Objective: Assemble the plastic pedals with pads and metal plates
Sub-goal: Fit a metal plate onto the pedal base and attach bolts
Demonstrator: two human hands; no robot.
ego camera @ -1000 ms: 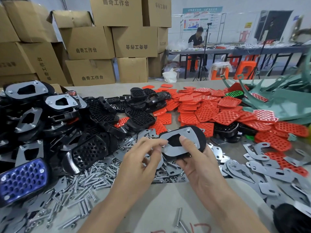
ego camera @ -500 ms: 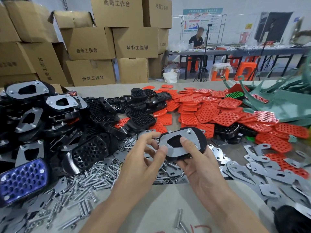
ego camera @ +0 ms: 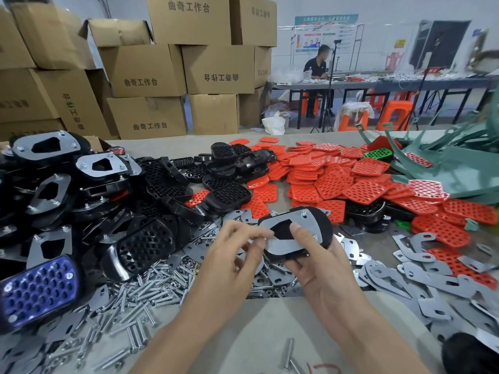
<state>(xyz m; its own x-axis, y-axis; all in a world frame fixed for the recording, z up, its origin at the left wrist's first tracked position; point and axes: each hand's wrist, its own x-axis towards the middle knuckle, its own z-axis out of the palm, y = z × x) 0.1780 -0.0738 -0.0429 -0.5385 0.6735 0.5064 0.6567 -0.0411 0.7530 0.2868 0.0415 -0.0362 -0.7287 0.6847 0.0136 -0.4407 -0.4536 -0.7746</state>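
A black plastic pedal [ego camera: 322, 225] with a grey metal plate [ego camera: 307, 228] laid on its back is held above the table in my right hand [ego camera: 318, 268], thumb pressed on the plate. My left hand [ego camera: 232, 257] is at the plate's near left corner, its fingertips pinching something small that I cannot make out. A nut sits at the plate's far corner. Loose bolts [ego camera: 151, 292] and metal plates [ego camera: 421, 282] lie under and around both hands.
Finished pedals with plates [ego camera: 48, 168] are stacked at the left, with a blue-padded one [ego camera: 37, 292] in front. Black pedals [ego camera: 226, 195] and red pads [ego camera: 351, 182] cover the middle. Green parts [ego camera: 464, 168] lie at the right. Cardboard boxes and a seated person are behind.
My left fingertips have closed in on the plate's near left corner. The pedal has tilted slightly in my right hand.
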